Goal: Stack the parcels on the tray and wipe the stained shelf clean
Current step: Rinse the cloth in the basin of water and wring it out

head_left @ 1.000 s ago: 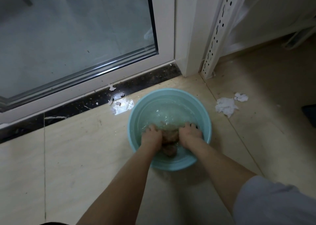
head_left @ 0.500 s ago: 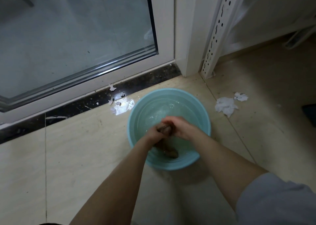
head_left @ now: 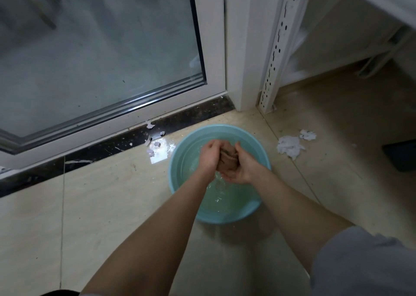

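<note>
A light blue basin holding water stands on the tiled floor in front of me. A wet brown cloth is bunched up above the water. My left hand grips it from the left and my right hand grips it from the right, fingers curled round it. Water drips from the cloth into the basin. No parcels or tray are in view. The perforated white post of a shelf rack rises at the upper right.
A glass sliding door with a dark stone threshold runs along the left. Torn paper scraps lie right of the basin, smaller bits and a puddle to its left. A dark object sits at the right edge.
Both hands lifted the cloth out of the water and brought it together above the basin, squeezing it. The view has tilted slightly.
</note>
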